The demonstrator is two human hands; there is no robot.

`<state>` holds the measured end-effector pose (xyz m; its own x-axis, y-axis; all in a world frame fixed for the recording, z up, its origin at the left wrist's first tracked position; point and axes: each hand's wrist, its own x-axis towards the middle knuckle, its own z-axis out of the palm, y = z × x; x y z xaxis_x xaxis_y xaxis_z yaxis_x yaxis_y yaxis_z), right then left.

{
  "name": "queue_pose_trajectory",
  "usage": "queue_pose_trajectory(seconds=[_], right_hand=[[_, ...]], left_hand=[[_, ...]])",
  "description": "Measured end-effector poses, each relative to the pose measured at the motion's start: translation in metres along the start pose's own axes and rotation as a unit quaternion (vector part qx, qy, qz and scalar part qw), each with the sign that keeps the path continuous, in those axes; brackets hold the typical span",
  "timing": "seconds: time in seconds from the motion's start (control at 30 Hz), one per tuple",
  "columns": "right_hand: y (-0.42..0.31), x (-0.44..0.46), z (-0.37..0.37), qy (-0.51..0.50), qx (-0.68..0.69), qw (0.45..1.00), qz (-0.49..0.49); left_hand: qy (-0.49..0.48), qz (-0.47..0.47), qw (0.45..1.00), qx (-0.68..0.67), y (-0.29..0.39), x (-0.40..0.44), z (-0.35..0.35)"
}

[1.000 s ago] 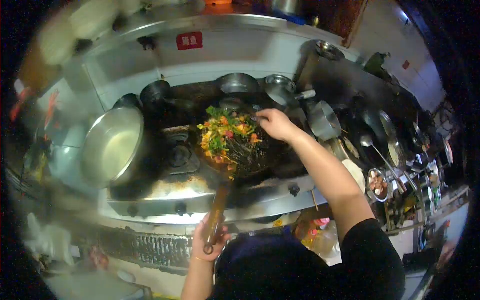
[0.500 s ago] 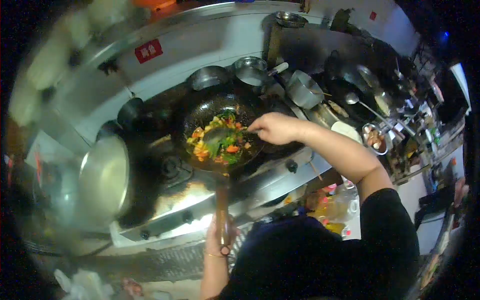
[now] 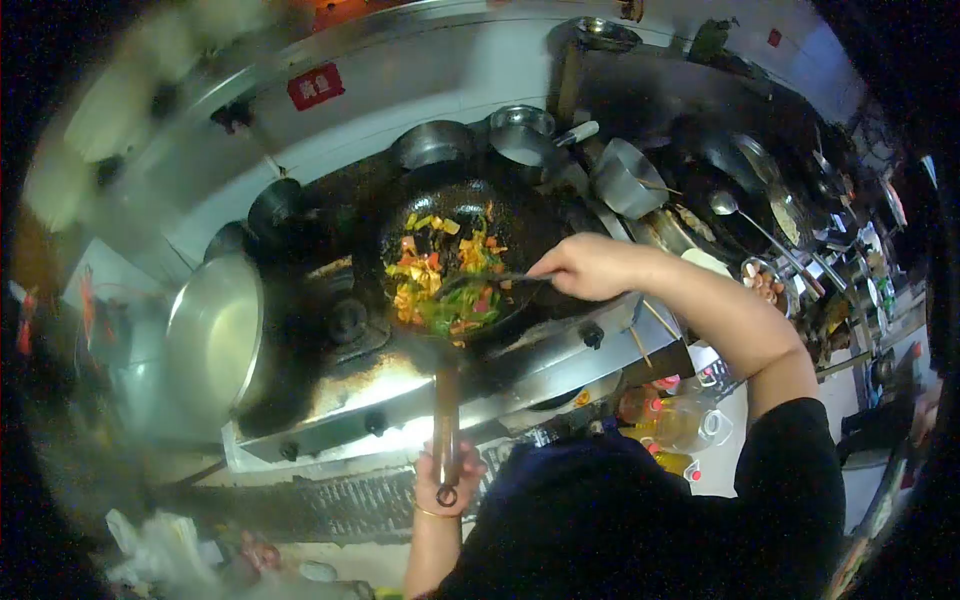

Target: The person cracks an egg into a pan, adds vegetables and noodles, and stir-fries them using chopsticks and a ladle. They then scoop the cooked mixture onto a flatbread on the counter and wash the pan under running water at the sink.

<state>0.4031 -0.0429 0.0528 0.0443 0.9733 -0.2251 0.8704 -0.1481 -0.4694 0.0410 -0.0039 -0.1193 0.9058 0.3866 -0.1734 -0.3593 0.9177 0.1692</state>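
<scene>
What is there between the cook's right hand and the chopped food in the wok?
In the head view, a dark utensil handle spans the stretch from the right hand to the chopped food in the wok.

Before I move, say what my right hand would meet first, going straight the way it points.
Beyond the utensil it holds, the right hand would probably meet the chopped vegetables in the wok first, though its height above them is unclear.

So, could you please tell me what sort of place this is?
It is a kitchen, perhaps a restaurant's, though the picture cannot settle that: a wok of food is over a long stove, and metal pots are set around it.
</scene>
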Motion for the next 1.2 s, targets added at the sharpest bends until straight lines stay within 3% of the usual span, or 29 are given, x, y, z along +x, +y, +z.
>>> queue_pose_trajectory(seconds=[0.17, 0.3, 0.4, 0.43, 0.57, 0.7, 0.83, 0.9, 1.0, 1.03, 1.07, 1.13, 1.2], right_hand=[[-0.011, -0.032, -0.057, 0.092, -0.143, 0.985, 0.011], [-0.039, -0.038, -0.059, -0.05, -0.199, 0.977, 0.057], [-0.002, 0.015, 0.007, 0.096, -0.119, 0.988, -0.037], [-0.015, 0.027, 0.01, 0.096, -0.105, 0.99, 0.007], [-0.028, 0.063, 0.043, 0.181, -0.105, 0.975, -0.079], [-0.012, 0.041, 0.012, 0.082, -0.177, 0.981, -0.023], [0.034, 0.042, -0.016, 0.218, -0.042, 0.975, 0.03], [0.052, 0.058, -0.009, 0.194, -0.047, 0.976, 0.081], [0.026, 0.069, -0.013, 0.106, 0.172, 0.962, 0.182], [0.033, 0.084, -0.008, 0.152, 0.157, 0.963, 0.159], [0.044, 0.101, 0.003, 0.199, 0.144, 0.959, 0.14], [0.025, 0.108, 0.011, 0.146, 0.191, 0.963, 0.122], [0.014, 0.104, 0.027, 0.121, 0.102, 0.987, -0.014]], left_hand=[[-0.01, -0.008, 1.0, -0.026, 0.005, 0.004, 0.015], [0.005, -0.006, 1.0, -0.012, 0.007, 0.004, 0.017], [0.01, 0.001, 0.999, 0.039, 0.011, 0.008, 0.027], [0.015, 0.005, 0.998, 0.065, 0.014, 0.008, 0.032], [0.021, 0.014, 0.995, 0.095, 0.023, 0.006, 0.038], [0.026, 0.017, 0.994, 0.108, 0.026, 0.002, 0.045], [0.029, 0.033, 0.991, 0.123, 0.018, 0.002, 0.044], [0.035, 0.033, 0.992, 0.113, 0.014, 0.001, 0.04], [0.003, 0.025, 0.996, 0.08, 0.019, 0.002, 0.033], [-0.009, 0.016, 0.998, 0.063, 0.018, -0.001, 0.032], [0.045, 0.043, 0.994, 0.089, 0.014, 0.001, 0.045], [0.047, 0.041, 0.993, 0.097, 0.015, 0.001, 0.048], [0.035, 0.039, 0.994, 0.101, 0.017, 0.0, 0.042]])
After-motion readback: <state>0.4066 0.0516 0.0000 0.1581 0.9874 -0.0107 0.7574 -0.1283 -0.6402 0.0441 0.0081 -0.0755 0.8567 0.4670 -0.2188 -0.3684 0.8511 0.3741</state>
